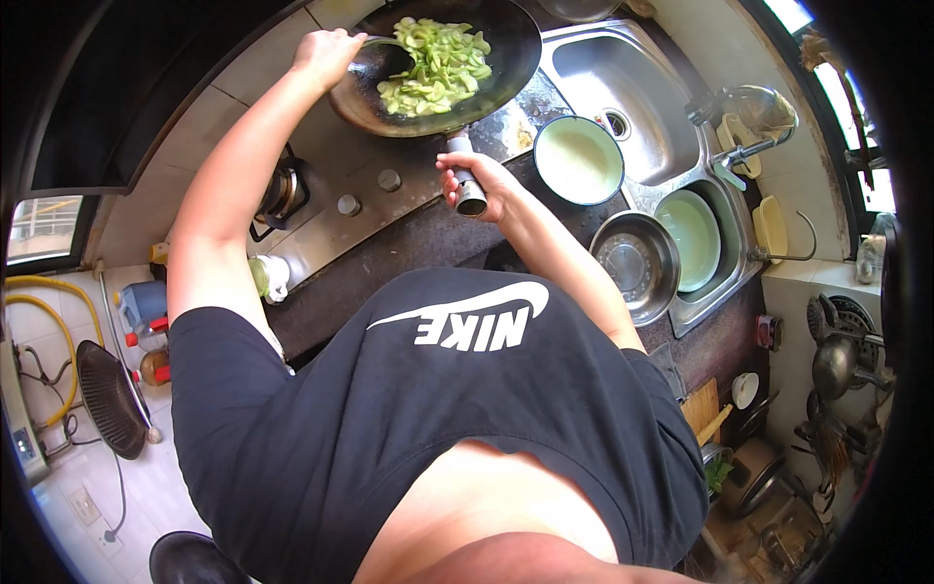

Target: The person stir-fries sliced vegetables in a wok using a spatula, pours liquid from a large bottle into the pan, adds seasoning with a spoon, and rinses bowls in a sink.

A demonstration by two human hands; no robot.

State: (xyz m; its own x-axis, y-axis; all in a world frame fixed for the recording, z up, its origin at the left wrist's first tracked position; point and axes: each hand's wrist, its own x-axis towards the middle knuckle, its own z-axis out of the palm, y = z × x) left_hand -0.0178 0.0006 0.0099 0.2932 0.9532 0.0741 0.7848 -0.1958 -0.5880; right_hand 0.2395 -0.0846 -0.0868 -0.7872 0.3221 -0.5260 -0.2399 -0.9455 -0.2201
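Closest to me is my dark shirt [428, 419], filling the lower middle of the view. Beyond it my right hand [479, 185] is wrapped around the wok's handle [465, 175], fingers closed on the metal end. That wok [438, 63] sits over the stove [331, 195], at the far edge, full of pale green vegetable slices [438, 58]. My left hand [326, 54] grips a spatula [384, 43] whose blade lies in the slices at the wok's left rim. Just right of the handle, a white-lined pot [579, 161] rests on the worktop [409, 243] beside the sink [623, 78]; a steel bowl [637, 263] lies nearer me.
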